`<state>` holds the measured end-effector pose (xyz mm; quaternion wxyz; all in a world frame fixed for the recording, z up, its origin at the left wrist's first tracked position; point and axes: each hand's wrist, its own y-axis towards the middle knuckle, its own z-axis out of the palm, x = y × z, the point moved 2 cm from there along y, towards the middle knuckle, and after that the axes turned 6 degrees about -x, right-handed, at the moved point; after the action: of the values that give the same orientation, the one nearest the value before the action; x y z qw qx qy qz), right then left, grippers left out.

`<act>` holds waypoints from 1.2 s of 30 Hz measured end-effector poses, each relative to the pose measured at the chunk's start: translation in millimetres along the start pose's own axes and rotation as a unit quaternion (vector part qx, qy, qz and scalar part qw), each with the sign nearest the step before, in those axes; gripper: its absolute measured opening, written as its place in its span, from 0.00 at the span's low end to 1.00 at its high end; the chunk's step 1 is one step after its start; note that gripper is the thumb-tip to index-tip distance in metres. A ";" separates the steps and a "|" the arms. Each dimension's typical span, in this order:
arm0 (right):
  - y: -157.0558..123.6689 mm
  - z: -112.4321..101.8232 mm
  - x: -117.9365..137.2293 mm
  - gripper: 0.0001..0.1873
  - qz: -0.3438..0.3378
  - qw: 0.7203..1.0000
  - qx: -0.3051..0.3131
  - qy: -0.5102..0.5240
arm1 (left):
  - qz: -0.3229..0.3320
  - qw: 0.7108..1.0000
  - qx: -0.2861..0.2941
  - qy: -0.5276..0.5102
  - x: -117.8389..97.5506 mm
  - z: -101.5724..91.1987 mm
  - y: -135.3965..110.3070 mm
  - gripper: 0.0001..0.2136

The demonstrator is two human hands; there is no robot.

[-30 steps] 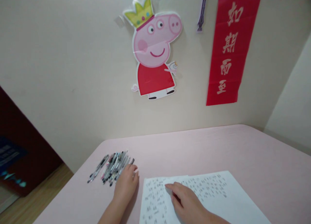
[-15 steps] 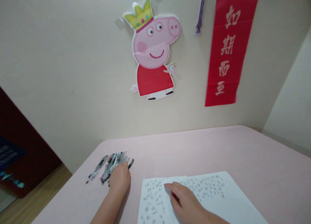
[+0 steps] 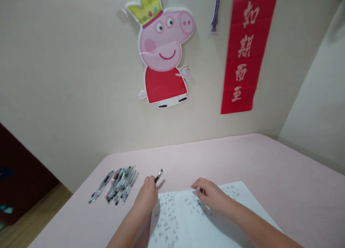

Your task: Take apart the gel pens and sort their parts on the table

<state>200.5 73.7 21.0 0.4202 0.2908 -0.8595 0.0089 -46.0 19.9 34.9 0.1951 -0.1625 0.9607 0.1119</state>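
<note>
My left hand is closed around a pen, whose dark and clear end sticks out past the fingers. This hand is raised beside the left edge of the paper, which carries rows of handwriting. Above the paper's upper part hovers my right hand, its fingers loosely curled and apart, with nothing visible in them. Left of my left hand lies a pile of pens, mostly grey and clear with dark caps. A few more pens lie just to the left of that pile.
The pink tabletop meets a pale wall. A crowned pink pig cutout, a red banner with white characters and a purple strap are on that wall. At the left are a dark red panel and a wood floor.
My left hand has moved right from the pen pile, carrying a pen. My right hand has lifted off the paper and shifted up towards its far edge. The view has turned slightly right.
</note>
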 end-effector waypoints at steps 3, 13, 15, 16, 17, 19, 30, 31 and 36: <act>8.0 -25.0 -19.1 0.13 -0.012 0.995 -0.002 -0.098 | 0.002 0.999 0.019 0.032 2.5 6.4 -3.5 0.04; 17.2 -60.5 -41.3 0.05 0.060 0.980 0.088 -0.168 | 0.028 0.996 0.073 -0.041 -1.3 17.2 -11.5 0.06; 16.0 -58.7 -44.7 0.08 0.079 0.984 0.105 -0.120 | 0.031 0.994 0.083 -0.056 -4.9 17.1 -13.4 0.06; 15.6 -57.0 -46.5 0.08 0.094 0.985 0.112 -0.093 | 0.034 0.993 0.087 -0.068 -6.6 17.8 -14.4 0.06; 15.6 -54.9 -47.8 0.08 0.109 0.985 0.117 -0.066 | 0.035 0.992 0.090 -0.082 -8.1 19.1 -15.1 0.05; 16.9 -50.1 -48.8 0.07 0.134 0.983 0.120 -0.027 | 0.034 0.989 0.097 -0.109 -10.4 23.4 -16.0 0.05; 25.6 -24.5 -26.2 0.06 0.133 0.984 0.112 -0.046 | 0.032 0.978 0.108 -0.174 -15.0 29.0 -16.7 0.08; 24.6 -23.3 -25.4 0.06 0.132 0.983 0.115 -0.047 | 0.032 0.978 0.114 -0.171 -16.0 27.7 -18.0 0.06; 16.6 -18.2 -27.2 0.07 0.127 0.983 0.125 -0.049 | 0.039 0.974 0.163 -0.154 -23.3 22.4 -24.6 0.04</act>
<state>218.1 105.6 16.8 0.3336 0.2294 -0.9011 0.1551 -9.4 9.7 20.6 0.3604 -0.0717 0.9299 -0.0144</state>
